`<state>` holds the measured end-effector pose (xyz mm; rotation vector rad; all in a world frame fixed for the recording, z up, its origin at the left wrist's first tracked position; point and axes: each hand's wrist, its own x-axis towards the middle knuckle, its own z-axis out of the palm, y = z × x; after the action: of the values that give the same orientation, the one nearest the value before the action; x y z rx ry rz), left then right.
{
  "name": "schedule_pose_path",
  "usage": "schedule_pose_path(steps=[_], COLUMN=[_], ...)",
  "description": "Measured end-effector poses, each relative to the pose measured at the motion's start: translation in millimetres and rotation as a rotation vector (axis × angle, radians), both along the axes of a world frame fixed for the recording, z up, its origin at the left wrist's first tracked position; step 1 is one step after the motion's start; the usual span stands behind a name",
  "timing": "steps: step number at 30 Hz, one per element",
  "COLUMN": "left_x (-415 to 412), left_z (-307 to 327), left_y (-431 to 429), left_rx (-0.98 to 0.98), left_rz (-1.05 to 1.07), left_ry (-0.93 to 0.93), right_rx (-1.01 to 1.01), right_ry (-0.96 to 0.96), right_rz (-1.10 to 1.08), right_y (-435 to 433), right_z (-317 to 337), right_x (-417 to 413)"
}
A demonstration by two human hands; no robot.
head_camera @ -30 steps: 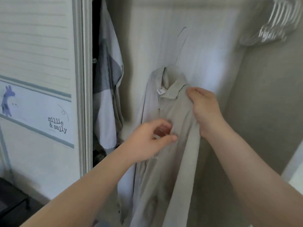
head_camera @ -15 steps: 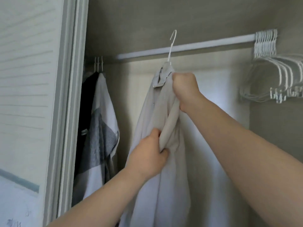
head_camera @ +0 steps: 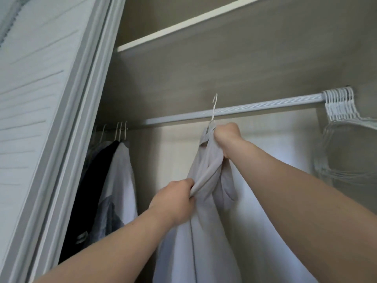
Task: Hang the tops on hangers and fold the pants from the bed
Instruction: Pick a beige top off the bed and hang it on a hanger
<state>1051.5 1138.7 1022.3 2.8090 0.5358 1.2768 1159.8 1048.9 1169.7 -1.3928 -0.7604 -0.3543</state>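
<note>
A pale grey collared shirt [head_camera: 206, 231] hangs on a white wire hanger whose hook [head_camera: 214, 106] sticks up in front of the closet rod [head_camera: 255, 107]. My right hand [head_camera: 226, 137] grips the shirt's shoulder at the collar, just under the hook. Lower down, my left hand [head_camera: 173, 201] pinches a bunched fold of the shirt's front. I cannot tell whether the hook rests on the rod or only crosses in front of it.
Dark and white tops [head_camera: 114, 180] hang at the rod's left end. Several bare white hangers [head_camera: 342, 111] cluster at the right end. A shelf [head_camera: 183, 23] runs above, and a white sliding door [head_camera: 40, 119] stands at the left.
Both hands have lifted the shirt from chest height up to the rod, and my view has tilted upward. My left hand went from touching the placket to pinching the fabric.
</note>
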Motion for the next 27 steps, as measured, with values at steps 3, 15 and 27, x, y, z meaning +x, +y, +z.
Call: schedule_pose_path(steps=[3,15,27], left_x=[-0.3,-46.5,-98.2], left_z=[-5.0,-21.2,-41.2], left_y=[5.7,18.8,39.3], left_rx=[0.016,0.147,0.031], left_rz=[0.015,0.166,0.413], left_ry=[0.034,0.25,0.3], right_rx=[-0.018,-0.585,-0.646], right_ry=[0.0,-0.325,-0.606], right_rz=[-0.005,-0.189,-0.115], right_y=[9.3,5.1,32.1], right_z=[-3.8,-48.2,-72.1], right_x=[3.9,-39.8,-99.5])
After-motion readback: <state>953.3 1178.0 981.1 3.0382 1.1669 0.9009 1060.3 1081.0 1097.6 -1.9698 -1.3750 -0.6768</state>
